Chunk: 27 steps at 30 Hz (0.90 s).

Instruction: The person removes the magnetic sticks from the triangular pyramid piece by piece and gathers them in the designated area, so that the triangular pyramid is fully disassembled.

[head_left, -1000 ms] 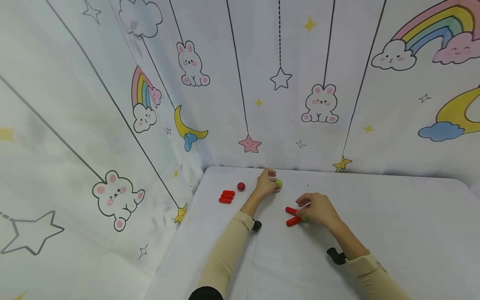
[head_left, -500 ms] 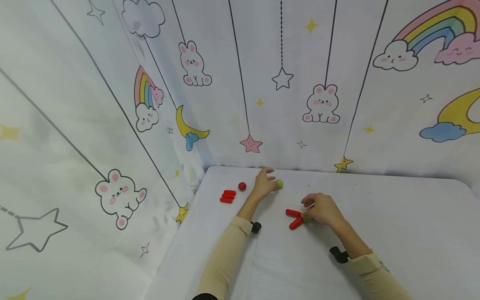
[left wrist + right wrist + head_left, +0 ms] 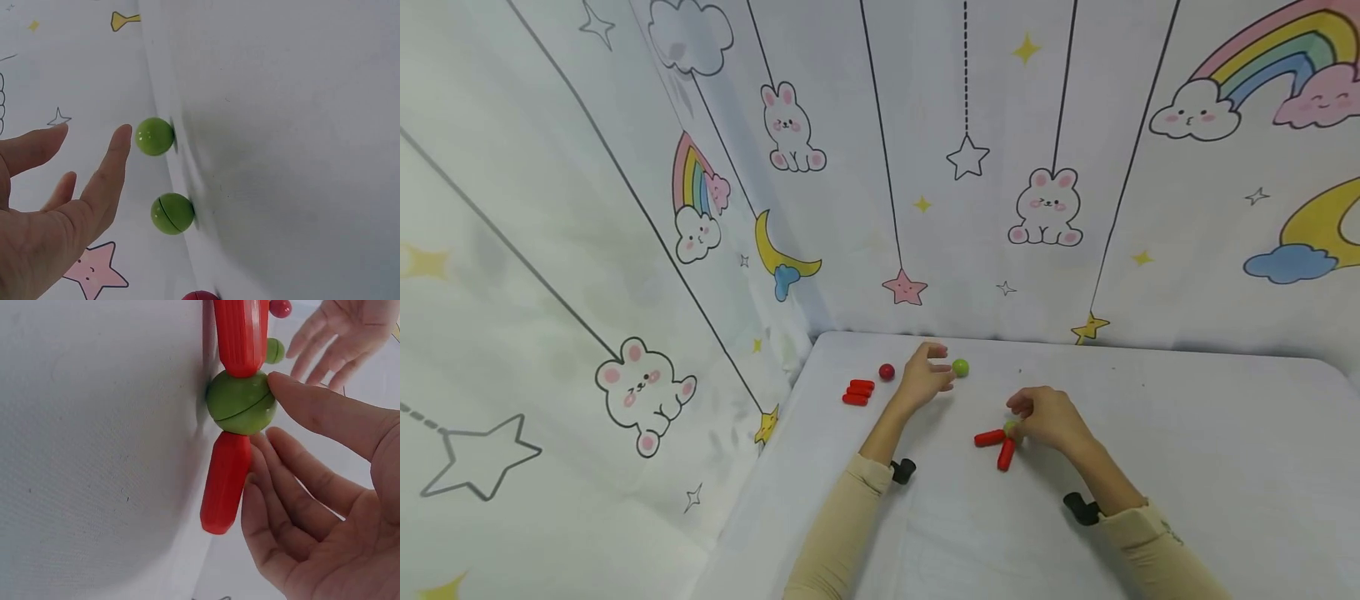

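- The right hand (image 3: 1054, 419) pinches the held green ball (image 3: 241, 403); in the right wrist view its thumb presses the ball's side and the other fingers curl in behind.
- Two red sticks meet this ball end-on: the left-pointing stick (image 3: 989, 438) and the near stick (image 3: 1006, 455), which aims back towards the person.
- A second ago both sticks pointed mostly left; the joined piece has since swung round under the right hand, and the angle between the sticks looks wider.
- The left hand (image 3: 922, 379) has its fingers spread and loosely bent, holding nothing.
- A second ago its fingertips were at the far green ball (image 3: 960, 367); now they have drawn back a little, and the ball shows whole just beside them.
- The left wrist view shows a second green ball (image 3: 172, 214) near that one; from the head the left hand seems to cover it.
- The red ball (image 3: 887, 372) and the three red sticks (image 3: 857, 392), lying side by side, keep their places on the left of the white table (image 3: 1187, 467).
- The patterned backdrop (image 3: 842, 217) behind is unchanged apart from a slight shift of the head view.
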Tool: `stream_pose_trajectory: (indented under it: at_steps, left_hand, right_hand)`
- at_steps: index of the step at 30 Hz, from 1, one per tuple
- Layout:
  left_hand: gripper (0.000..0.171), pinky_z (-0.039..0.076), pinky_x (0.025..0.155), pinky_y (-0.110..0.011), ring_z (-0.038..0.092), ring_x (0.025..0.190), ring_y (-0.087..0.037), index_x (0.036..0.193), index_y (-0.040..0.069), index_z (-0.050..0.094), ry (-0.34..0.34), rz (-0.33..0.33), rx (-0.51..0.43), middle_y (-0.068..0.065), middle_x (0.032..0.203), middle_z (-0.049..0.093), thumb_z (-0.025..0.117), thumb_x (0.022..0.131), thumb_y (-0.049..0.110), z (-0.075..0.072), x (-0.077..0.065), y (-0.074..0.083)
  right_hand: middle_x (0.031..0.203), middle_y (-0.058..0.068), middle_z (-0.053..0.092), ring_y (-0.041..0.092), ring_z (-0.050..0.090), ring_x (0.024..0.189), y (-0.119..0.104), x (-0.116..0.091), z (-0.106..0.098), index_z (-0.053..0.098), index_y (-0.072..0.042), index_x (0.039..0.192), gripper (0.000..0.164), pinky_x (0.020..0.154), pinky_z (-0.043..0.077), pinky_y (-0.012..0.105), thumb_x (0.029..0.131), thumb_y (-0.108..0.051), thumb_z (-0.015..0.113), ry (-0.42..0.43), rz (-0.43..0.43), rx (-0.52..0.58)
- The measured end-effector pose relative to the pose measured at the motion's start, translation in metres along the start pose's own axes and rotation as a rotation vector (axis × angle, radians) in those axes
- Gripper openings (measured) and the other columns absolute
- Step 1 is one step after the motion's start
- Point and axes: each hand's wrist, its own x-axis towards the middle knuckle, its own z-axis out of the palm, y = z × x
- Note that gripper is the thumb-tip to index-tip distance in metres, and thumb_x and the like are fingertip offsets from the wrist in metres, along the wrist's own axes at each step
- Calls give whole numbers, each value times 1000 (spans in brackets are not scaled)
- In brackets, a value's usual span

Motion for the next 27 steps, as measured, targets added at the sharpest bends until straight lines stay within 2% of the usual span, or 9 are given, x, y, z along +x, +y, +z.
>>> stream_pose_trajectory:
  at_steps: [4, 10, 18, 21, 25, 27]
  left_hand:
    - [51, 62, 81, -31, 66, 121, -30, 144, 2, 50, -21, -9, 13, -20, 143, 56, 72, 98, 4, -4, -10, -2]
    - [52, 62, 81, -32, 66, 122, -30, 144, 2, 50, -25, -27, 1, -19, 143, 55, 73, 97, 4, -9, -22, -3]
    - [58, 62, 83, -33, 67, 118, -26, 147, 0, 46, -102, -55, -1, -24, 147, 51, 73, 97, 5, -10, -35, -9]
    - [59, 62, 83, -34, 68, 115, -24, 146, -1, 46, -123, -74, -15, -25, 146, 51, 75, 95, 3, -8, -37, -15]
    - [59, 63, 83, -37, 68, 113, -24, 145, 0, 49, -118, -96, -30, -25, 145, 52, 78, 93, 3, -4, -40, -22]
    - [59, 62, 84, -39, 68, 113, -25, 144, 0, 49, -120, -98, -37, -25, 145, 52, 78, 92, 3, -3, -42, -23]
  right_hand:
    - [94, 5, 73, 21, 66, 88, -1, -1, 1, 74, 0, 112, 36, 70, 55, 35, 79, -9, 87, -11, -1, -6]
    - [94, 4, 73, 21, 66, 86, -3, -3, 3, 74, 1, 112, 36, 67, 55, 35, 79, -8, 86, -10, -3, 4]
    - [95, 6, 72, 19, 66, 74, -6, -4, 6, 73, 2, 114, 38, 60, 56, 32, 80, -5, 86, -17, 29, 71]
    - [99, 6, 74, 21, 69, 81, -5, -3, 9, 74, -1, 116, 38, 68, 59, 37, 81, -8, 87, -15, 22, 63]
    - [103, 6, 75, 24, 70, 95, -4, -1, 13, 75, -4, 117, 38, 79, 59, 43, 82, -11, 87, -8, -5, 44]
    - [105, 7, 75, 25, 70, 97, -4, -1, 14, 74, -4, 119, 40, 80, 59, 42, 82, -11, 87, -7, 0, 59]
